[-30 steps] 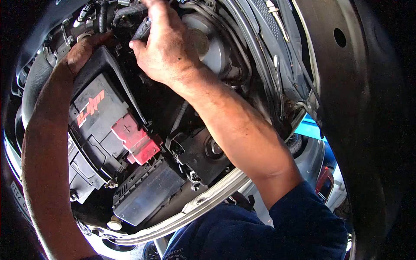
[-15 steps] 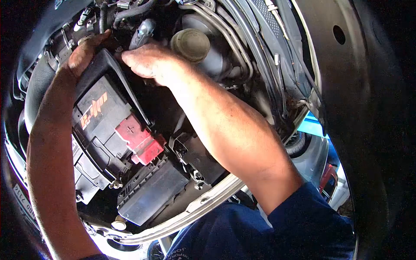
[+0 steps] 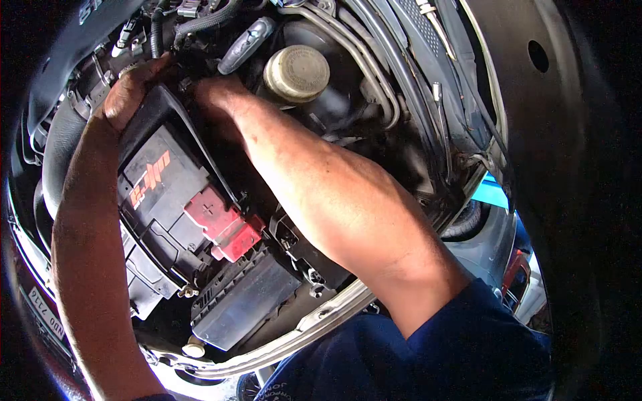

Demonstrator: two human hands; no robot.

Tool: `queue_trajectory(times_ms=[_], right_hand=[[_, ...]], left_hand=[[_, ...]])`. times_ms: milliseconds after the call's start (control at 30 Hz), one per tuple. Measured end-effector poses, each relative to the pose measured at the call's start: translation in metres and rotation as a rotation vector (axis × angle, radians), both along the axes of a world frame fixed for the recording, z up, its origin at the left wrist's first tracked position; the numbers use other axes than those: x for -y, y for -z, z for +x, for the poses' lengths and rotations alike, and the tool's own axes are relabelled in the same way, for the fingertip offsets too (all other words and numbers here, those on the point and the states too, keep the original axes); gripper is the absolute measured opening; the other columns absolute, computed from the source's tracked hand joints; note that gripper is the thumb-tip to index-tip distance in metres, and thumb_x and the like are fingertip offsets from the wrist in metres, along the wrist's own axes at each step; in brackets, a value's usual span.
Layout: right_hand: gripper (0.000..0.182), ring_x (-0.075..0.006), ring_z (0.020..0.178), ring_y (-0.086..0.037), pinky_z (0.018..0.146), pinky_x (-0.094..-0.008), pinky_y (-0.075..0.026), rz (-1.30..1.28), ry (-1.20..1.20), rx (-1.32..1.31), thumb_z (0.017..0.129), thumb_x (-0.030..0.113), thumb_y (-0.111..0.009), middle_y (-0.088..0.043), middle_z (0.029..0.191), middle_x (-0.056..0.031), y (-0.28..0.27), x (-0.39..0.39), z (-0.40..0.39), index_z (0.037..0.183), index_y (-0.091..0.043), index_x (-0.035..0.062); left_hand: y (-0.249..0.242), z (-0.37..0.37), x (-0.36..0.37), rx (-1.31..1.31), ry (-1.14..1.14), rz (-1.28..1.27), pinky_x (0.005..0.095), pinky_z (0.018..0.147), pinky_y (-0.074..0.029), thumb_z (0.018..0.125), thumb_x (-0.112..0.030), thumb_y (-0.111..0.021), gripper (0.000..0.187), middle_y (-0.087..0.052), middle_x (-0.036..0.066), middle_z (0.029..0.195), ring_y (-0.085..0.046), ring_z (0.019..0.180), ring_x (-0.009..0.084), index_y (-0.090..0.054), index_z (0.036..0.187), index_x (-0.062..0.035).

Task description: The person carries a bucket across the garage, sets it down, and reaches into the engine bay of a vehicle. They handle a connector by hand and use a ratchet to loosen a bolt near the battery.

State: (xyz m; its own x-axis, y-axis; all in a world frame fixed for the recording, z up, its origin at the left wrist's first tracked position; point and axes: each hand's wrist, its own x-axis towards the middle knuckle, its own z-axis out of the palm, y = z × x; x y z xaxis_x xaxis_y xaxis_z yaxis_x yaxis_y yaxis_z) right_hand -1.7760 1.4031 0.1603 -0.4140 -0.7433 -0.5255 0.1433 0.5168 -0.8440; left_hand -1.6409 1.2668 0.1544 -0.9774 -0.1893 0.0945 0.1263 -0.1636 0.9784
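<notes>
Head view: right forearm hides battery's far side.

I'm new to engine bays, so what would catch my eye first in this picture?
Probably the red terminal cover on the black battery at centre left. Both hands grip the battery's far end: the left hand on its upper corner, the right hand reaching down beside it. A round beige reservoir cap sits just above.

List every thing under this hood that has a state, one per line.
Black car battery with orange lettering: seated in its tray.
Red plastic terminal cover: closed.
Round beige reservoir cap: on.
Left hand: gripping the battery's far edge.
Right hand: reaching down behind the battery, fingers hidden.
</notes>
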Motion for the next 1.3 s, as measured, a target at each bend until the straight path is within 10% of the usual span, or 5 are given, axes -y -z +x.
queue_trajectory(times_ms=[267, 367, 1000, 1067, 1300], right_hand=[[0.039, -0.0238, 0.089, -0.060, 0.075, -0.0362, -0.049, -0.027, 0.007, -0.093, 0.076, 0.015, -0.060, -0.062, 0.104, -0.0177, 0.011, 0.002, 0.000, 0.110, -0.058, -0.0049], [0.052, -0.0294, 0.120, -0.045, 0.103, -0.0366, -0.033, -0.032, -0.355, -0.608, 0.087, 0.038, -0.048, -0.045, 0.134, -0.0142, 0.011, 0.005, 0.006, 0.130, -0.046, 0.0082], [0.026, -0.0216, 0.074, -0.062, 0.069, -0.0355, -0.050, 0.066, 0.138, 0.387, 0.079, 0.017, -0.060, -0.065, 0.087, -0.0149, -0.016, -0.005, 0.016, 0.091, -0.065, -0.0053], [0.033, -0.0357, 0.093, -0.058, 0.081, -0.0431, -0.046, 0.074, -0.308, -0.041, 0.092, 0.021, -0.037, -0.059, 0.106, -0.0264, 0.032, 0.002, 0.001, 0.109, -0.058, 0.0017], [0.027, -0.0191, 0.076, -0.061, 0.073, -0.0341, -0.048, 0.095, -0.110, 0.125, 0.082, 0.020, -0.056, -0.066, 0.088, -0.0149, -0.008, -0.010, 0.012, 0.091, -0.066, -0.0024]], left_hand=[[-0.016, 0.005, -0.012, 0.394, -0.199, -0.088, 0.0294, 0.091, -0.041, 0.087, -0.035, -0.052, 0.046, -0.059, 0.007, 0.112, -0.056, 0.099, 0.0160, -0.055, 0.119, -0.0009], [-0.013, 0.009, -0.009, 0.395, -0.164, -0.103, 0.0292, 0.089, -0.042, 0.087, -0.031, -0.053, 0.042, -0.060, 0.006, 0.108, -0.056, 0.097, 0.0155, -0.056, 0.116, -0.0012], [-0.014, 0.009, -0.018, 0.169, 0.016, -0.216, 0.0282, 0.074, -0.046, 0.085, -0.011, -0.060, 0.016, -0.064, 0.003, 0.090, -0.058, 0.081, 0.0136, -0.063, 0.098, -0.0032], [-0.017, 0.008, -0.018, 0.127, 0.009, -0.295, 0.0287, 0.073, -0.046, 0.086, -0.012, -0.059, 0.013, -0.062, 0.004, 0.089, -0.058, 0.081, 0.0159, -0.063, 0.096, -0.0036], [-0.012, 0.001, -0.011, -0.088, 0.008, -0.566, 0.0323, 0.069, -0.045, 0.086, -0.014, -0.059, 0.010, -0.059, 0.008, 0.085, -0.057, 0.080, 0.0238, -0.061, 0.088, -0.0052]])
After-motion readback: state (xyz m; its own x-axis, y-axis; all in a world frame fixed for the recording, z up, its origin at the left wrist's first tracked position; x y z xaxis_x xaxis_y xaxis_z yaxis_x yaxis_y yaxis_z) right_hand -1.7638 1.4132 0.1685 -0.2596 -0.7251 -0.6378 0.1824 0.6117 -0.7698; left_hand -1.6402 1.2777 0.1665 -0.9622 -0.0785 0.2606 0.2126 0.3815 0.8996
